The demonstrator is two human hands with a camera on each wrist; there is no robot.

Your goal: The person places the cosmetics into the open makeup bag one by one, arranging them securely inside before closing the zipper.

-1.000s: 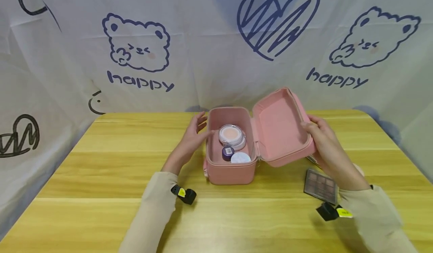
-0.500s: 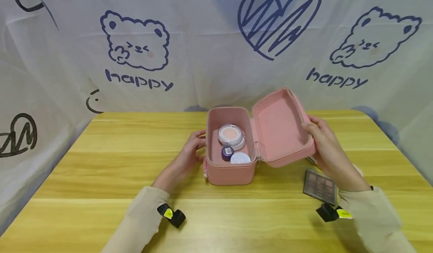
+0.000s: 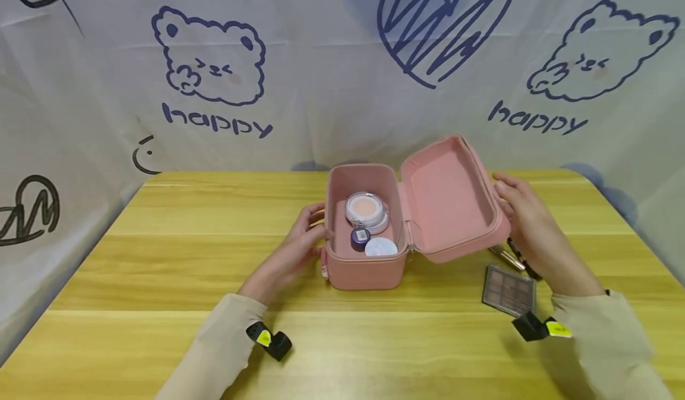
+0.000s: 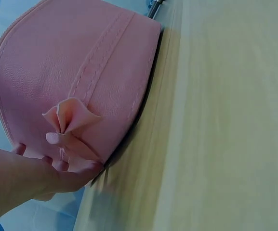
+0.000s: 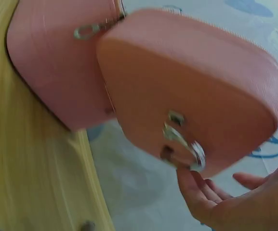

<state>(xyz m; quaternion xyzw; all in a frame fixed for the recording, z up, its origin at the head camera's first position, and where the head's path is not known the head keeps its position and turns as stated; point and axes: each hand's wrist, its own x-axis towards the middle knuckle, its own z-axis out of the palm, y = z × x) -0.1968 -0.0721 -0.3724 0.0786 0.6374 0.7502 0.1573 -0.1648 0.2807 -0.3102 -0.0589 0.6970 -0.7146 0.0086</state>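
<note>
A pink cosmetic case (image 3: 365, 275) stands unzipped on the wooden table, its lid (image 3: 449, 195) swung out to the right. Inside lie a round cushion compact (image 3: 365, 207), a small purple-lidded jar (image 3: 360, 238) and a pale round item (image 3: 381, 247). My left hand (image 3: 297, 245) holds the case's left side, thumb at the rim and fingers against the outer wall. Beside those fingers is a pink bow-shaped tab (image 4: 73, 118). My right hand (image 3: 532, 227) is at the lid's outer side, fingers loosely bent; in the right wrist view the fingertips are near its metal-ringed strap (image 5: 184, 144).
An eyeshadow palette (image 3: 508, 292) lies on the table (image 3: 364, 352) in front of my right hand. A brush-like stick (image 3: 507, 257) and a dark slim item (image 3: 524, 263) lie behind it. A printed cloth (image 3: 321, 79) hangs behind the table.
My left hand first slid down and away from the rim, then its thumb came back to it. The right hand has loosened from the lid edge and shifted slightly right.
</note>
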